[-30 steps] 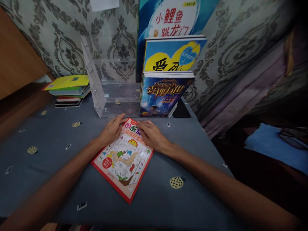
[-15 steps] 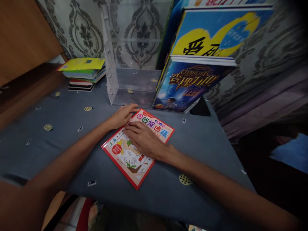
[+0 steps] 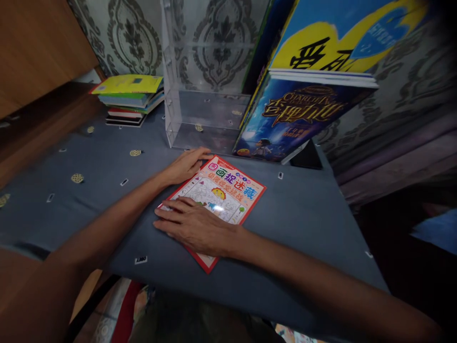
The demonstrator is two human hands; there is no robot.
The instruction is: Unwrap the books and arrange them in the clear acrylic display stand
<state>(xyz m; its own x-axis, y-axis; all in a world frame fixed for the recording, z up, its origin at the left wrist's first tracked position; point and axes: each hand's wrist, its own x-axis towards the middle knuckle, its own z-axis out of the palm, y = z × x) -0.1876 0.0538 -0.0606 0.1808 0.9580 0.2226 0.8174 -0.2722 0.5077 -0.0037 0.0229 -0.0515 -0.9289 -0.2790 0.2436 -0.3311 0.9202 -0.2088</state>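
The picture book (image 3: 228,190) lies flat on the table (image 3: 303,214). The open left hand (image 3: 185,166) touches its 11 o'clock corner. The open right hand (image 3: 194,226) lies palm-down on its 7 o'clock part.

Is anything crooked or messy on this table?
The red-edged picture book lies crooked, turned cornerwise to the table's edge. The left hand rests at its far corner and the right hand lies flat on its near part. Nothing looks spilled or torn.
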